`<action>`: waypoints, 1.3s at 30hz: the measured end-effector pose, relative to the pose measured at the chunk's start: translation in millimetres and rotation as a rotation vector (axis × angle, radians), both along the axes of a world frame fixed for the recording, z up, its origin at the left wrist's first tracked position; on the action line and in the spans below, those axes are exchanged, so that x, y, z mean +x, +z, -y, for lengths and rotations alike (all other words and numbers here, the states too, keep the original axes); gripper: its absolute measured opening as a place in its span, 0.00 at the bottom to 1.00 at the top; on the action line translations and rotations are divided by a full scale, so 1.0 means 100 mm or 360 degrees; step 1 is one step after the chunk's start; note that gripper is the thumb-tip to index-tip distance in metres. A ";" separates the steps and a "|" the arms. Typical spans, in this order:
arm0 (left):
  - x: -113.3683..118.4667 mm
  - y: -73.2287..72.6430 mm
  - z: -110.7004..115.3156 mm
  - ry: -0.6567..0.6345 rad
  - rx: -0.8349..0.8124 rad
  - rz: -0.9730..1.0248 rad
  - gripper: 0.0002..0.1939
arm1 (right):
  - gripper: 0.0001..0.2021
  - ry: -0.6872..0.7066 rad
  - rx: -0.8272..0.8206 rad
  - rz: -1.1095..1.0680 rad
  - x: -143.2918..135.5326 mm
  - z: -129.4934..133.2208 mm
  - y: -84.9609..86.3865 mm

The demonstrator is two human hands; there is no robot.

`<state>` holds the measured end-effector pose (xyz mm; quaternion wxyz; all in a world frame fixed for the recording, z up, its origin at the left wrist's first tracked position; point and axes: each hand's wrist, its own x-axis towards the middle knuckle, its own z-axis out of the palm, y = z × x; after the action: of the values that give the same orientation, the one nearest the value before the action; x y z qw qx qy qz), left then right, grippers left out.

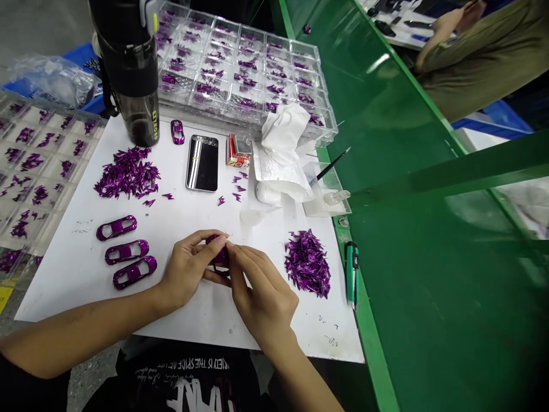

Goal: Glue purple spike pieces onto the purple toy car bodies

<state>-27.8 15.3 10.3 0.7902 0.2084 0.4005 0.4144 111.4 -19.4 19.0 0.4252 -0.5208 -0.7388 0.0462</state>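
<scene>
A purple toy car body (pixel 221 258) is held between my two hands over the white work sheet (pixel 189 317). My left hand (pixel 186 266) grips it with the thumb and fingers closed around its side. At its upper right edge, my right hand (pixel 261 289) has thumb and forefinger pinched together; any small part between those fingertips is hidden. Left of my hands lie several purple car bodies (pixel 127 250) in a slanting row. A heap of small purple parts (pixel 307 263) sits to the right, and another purple heap (pixel 127 173) lies at the upper left.
Clear compartment trays (pixel 244 71) of purple parts stand at the back and left. Near them are a dark bottle (pixel 137 86), a phone (pixel 202 163), crumpled tissue (pixel 283 143) and a small box (pixel 238 151). A green cutter (pixel 352 274) lies beside the green partition (pixel 429 274).
</scene>
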 end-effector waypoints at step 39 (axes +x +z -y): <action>-0.55 0.09 1.76 -0.0193 0.0172 -0.0827 0.44 | 0.18 0.0497 -0.1523 -0.0662 -0.07 0.88 0.30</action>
<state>-82.4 -160.4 18.9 0.6721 0.3732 0.5539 0.3198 104.6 -107.4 49.0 0.2660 -0.5202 -0.6041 0.5420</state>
